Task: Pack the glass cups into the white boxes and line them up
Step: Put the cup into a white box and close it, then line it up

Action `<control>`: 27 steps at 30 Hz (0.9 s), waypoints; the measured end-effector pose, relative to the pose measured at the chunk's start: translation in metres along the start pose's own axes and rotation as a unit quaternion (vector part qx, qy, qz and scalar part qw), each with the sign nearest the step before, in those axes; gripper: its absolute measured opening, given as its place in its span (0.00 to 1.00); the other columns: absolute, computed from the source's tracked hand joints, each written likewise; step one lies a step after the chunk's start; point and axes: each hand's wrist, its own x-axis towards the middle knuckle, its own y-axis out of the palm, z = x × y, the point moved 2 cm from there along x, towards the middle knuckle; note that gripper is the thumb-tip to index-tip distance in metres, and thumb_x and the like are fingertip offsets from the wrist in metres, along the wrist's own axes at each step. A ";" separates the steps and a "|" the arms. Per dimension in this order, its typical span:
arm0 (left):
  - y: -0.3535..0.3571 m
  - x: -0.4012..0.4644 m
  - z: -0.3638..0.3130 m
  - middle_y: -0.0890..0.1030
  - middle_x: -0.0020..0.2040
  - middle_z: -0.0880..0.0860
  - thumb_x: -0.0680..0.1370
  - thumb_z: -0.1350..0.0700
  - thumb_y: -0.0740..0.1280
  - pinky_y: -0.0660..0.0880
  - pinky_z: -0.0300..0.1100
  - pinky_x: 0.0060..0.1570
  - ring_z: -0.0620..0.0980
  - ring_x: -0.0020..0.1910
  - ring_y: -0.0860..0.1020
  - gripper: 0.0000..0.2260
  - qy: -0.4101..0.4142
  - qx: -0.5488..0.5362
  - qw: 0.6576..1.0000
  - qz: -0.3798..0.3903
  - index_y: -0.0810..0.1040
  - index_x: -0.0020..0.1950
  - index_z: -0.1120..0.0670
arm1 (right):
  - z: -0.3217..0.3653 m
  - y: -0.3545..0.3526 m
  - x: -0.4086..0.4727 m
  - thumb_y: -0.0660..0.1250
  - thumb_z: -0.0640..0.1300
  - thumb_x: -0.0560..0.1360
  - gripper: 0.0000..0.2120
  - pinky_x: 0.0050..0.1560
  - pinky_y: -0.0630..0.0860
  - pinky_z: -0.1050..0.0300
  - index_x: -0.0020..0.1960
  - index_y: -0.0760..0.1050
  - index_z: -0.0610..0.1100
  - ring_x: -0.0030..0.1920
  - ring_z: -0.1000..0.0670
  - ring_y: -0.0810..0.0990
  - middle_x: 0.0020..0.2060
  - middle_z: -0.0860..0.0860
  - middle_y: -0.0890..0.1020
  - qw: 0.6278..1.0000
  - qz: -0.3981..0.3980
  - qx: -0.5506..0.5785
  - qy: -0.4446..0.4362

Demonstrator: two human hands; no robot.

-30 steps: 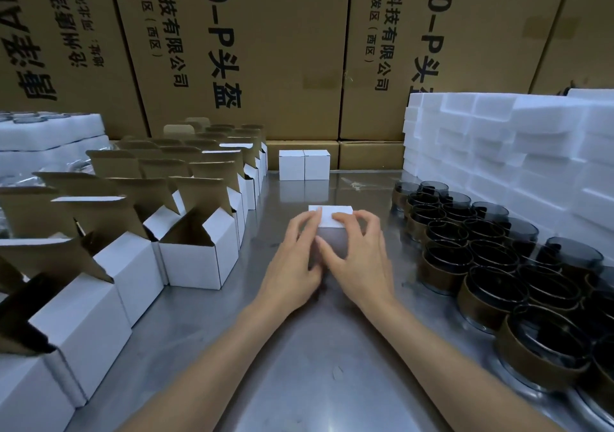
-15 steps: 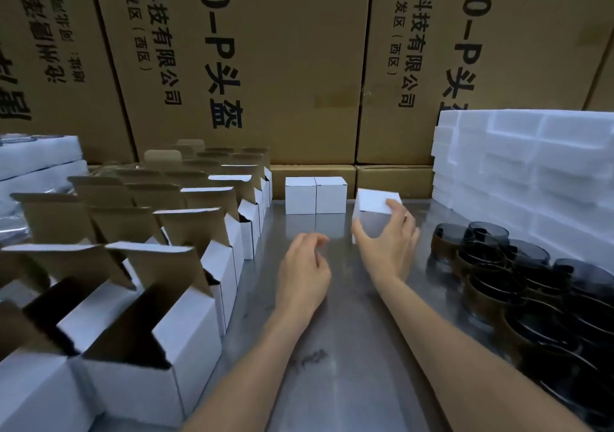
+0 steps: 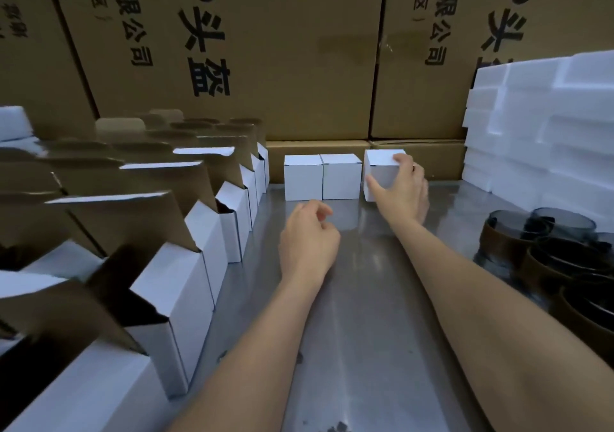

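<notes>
My right hand (image 3: pixel 400 187) grips a closed white box (image 3: pixel 380 165) at the back of the metal table, thumb on its front face and fingers over the top. That box stands just right of two closed white boxes (image 3: pixel 321 176) lined up side by side, with a small gap between. My left hand (image 3: pixel 307 240) hovers over the table in front of those boxes, fingers loosely curled and holding nothing. Dark glass cups (image 3: pixel 551 249) with brown bands are grouped at the right.
Rows of open white boxes (image 3: pixel 186 265) with raised brown flaps fill the left side. White foam blocks (image 3: pixel 538 132) are stacked at the back right. Large printed cartons (image 3: pixel 265 49) wall off the back. The steel table (image 3: pixel 365 332) runs between my arms.
My right hand carried the closed box from the table's middle to the back, beside the two lined-up boxes. My left hand let go of it and trailed behind.
</notes>
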 end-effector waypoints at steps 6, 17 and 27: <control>0.000 0.003 0.004 0.77 0.44 0.44 0.75 0.63 0.60 0.68 0.37 0.44 0.49 0.47 0.77 0.12 -0.053 -0.047 0.998 0.002 0.78 0.45 0.47 | -0.006 0.008 0.006 0.67 0.60 0.73 0.38 0.57 0.70 0.45 0.74 0.54 0.44 0.65 0.38 0.71 0.70 0.45 0.67 0.997 0.062 0.016 0.046; 0.003 0.005 0.006 0.76 0.41 0.42 0.75 0.61 0.60 0.67 0.37 0.42 0.49 0.45 0.76 0.12 -0.073 -0.029 0.997 0.015 0.78 0.44 0.45 | -0.013 0.015 0.014 0.58 0.51 0.81 0.23 0.57 0.69 0.48 0.69 0.64 0.38 0.67 0.42 0.65 0.67 0.42 0.65 0.983 0.111 -0.094 0.109; 0.003 0.005 0.005 0.78 0.42 0.42 0.75 0.61 0.60 0.69 0.38 0.42 0.49 0.45 0.77 0.12 -0.072 -0.029 0.997 0.019 0.78 0.44 0.45 | -0.015 0.013 0.018 0.57 0.46 0.79 0.18 0.60 0.67 0.48 0.68 0.67 0.42 0.67 0.42 0.65 0.66 0.44 0.71 0.986 0.116 -0.050 0.108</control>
